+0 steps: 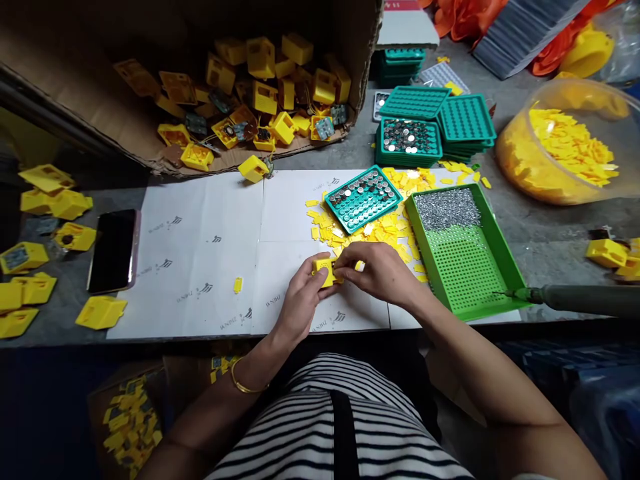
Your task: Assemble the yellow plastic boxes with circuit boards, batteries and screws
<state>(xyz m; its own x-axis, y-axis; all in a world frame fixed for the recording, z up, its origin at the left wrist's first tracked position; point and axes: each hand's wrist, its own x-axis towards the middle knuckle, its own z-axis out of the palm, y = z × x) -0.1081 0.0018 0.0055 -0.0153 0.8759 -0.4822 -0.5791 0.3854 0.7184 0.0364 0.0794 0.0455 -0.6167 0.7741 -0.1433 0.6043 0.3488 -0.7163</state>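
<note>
My left hand (303,293) and my right hand (380,272) meet over the white paper sheet (200,260), both closed on one small yellow plastic housing (325,269). The left fingers wrap its left side; the right fingertips pinch or press at its right edge. Just beyond lie a pile of small yellow plastic pieces (380,230) and a teal tray of button cells (363,197). A green tray (463,248) with small metal screws at its far end sits to the right.
A tipped cardboard box (100,100) holds several yellow housings at the back. Stacked teal trays (430,127), a clear bowl of yellow pieces (565,143), an electric screwdriver (580,299), a phone (114,249) and loose yellow housings (45,193) surround the sheet.
</note>
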